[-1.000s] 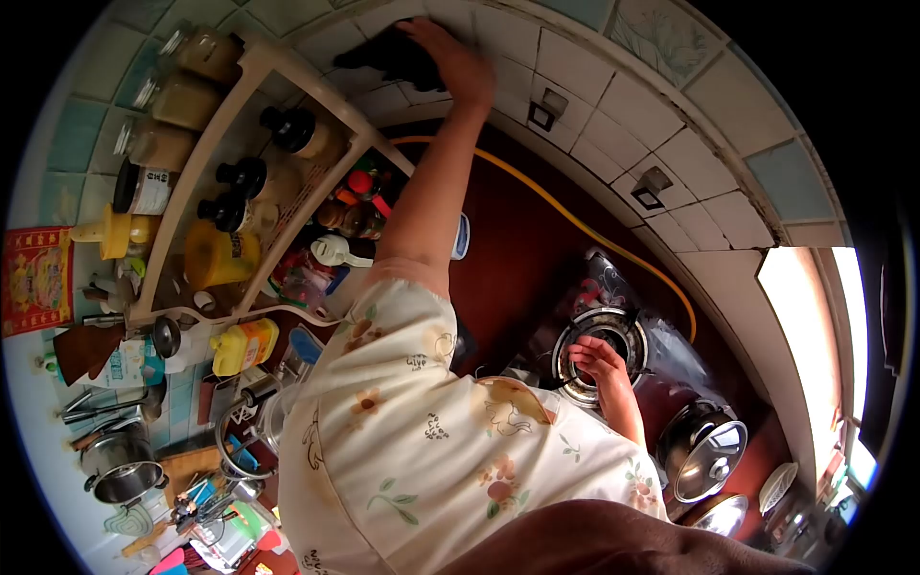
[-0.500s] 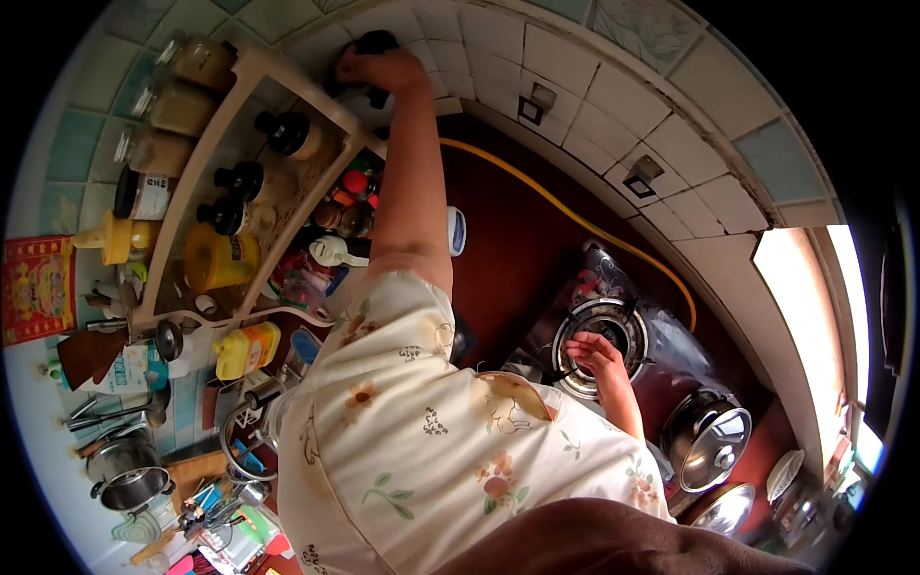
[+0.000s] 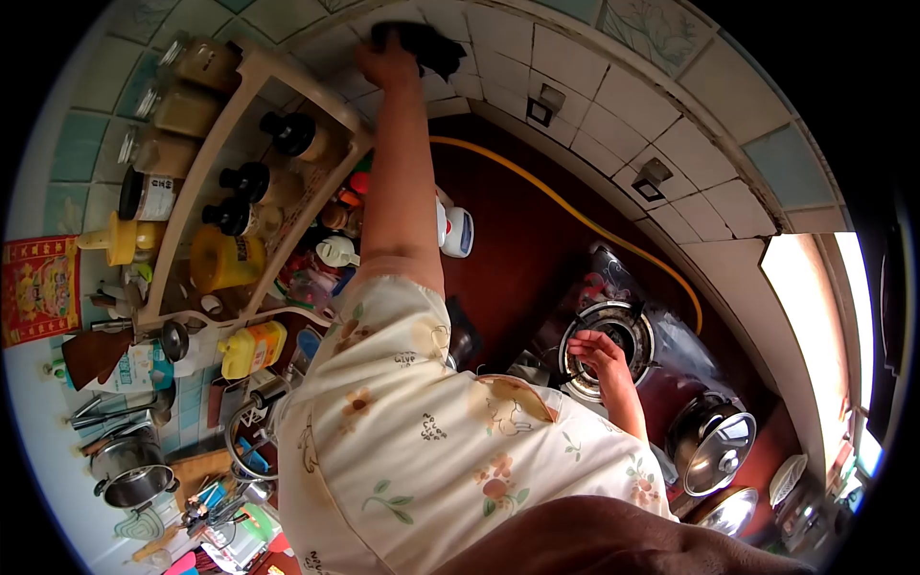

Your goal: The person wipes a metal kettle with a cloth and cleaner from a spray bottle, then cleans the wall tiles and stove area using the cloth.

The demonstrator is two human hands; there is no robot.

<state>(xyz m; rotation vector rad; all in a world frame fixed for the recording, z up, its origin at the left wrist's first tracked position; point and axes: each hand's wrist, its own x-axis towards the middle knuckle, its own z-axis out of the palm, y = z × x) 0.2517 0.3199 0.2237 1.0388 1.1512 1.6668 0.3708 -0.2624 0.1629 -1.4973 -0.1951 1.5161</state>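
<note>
Out at the end of my stretched arm, my left hand (image 3: 390,63) presses a dark, crumpled cloth (image 3: 429,48) against the white wall tiles (image 3: 498,36), its fingers partly hidden by the cloth. My right hand (image 3: 602,356) hovers by the gas burner (image 3: 616,335), palm up with fingers loosely bent and apart, holding nothing. I cannot tell whether it touches the burner ring.
To the left of my arm stands a shelf rack (image 3: 251,115) with jars and bottles. A yellow hose (image 3: 565,213) runs along the dark red counter (image 3: 508,249). Wall hooks (image 3: 544,103) stick out from the tiles. A lidded pot (image 3: 714,446) sits beside the burner.
My left hand has slid the dark cloth to the right along the tiles, and more of the cloth shows spread out. My right hand stays by the burner.
</note>
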